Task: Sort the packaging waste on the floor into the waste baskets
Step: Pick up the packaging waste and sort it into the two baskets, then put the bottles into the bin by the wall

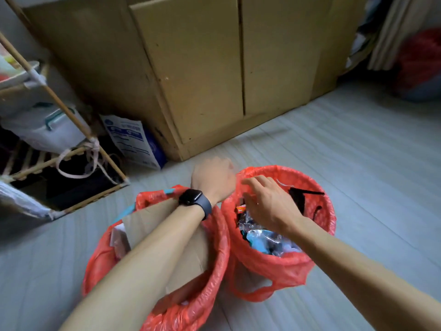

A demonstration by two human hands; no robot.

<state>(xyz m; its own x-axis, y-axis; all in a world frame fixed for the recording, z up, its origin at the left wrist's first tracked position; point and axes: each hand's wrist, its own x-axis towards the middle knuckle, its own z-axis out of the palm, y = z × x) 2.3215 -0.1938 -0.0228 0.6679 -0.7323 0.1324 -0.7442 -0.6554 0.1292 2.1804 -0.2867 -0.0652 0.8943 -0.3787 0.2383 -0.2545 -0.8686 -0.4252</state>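
Head view: Two round waste baskets, each lined with a thin, crinkled red plastic bag, stand touching side by side on a pale grey, faintly striped floor (334, 151). The left basket (152, 195), at 7 o'clock, shows a strip of blue rim under its liner and holds flat, stiff sheets of brown cardboard (191, 256) standing on edge. The right basket (319, 211), at 5 o'clock, is filled with crumpled, glossy plastic wrappers (267, 237) in silver, blue and red, and its bag's loop handle trails on the floor at 6 o'clock.

The person's left forearm crosses above the cardboard. A black smartwatch (194, 199) on a dark matte band circles the wrist. The left hand (213, 179) reaches past the far rims where the two baskets meet; it is blurred, with its fingers out of sight, so its grip cannot be told. The right hand (267, 204) hangs over the wrappers with its fingers bent and slightly apart, the tips at the liner's far-left rim and nothing seen between them.

A plain tan wooden cabinet (202, 68) with flat doors fills 12 o'clock. A bamboo-pole rack (59, 103), lashed with white cord, stands at 9 o'clock. Between rack and cabinet leans a white-and-blue printed pack (133, 142). A blurred red bundle (422, 58) lies at 2 o'clock.
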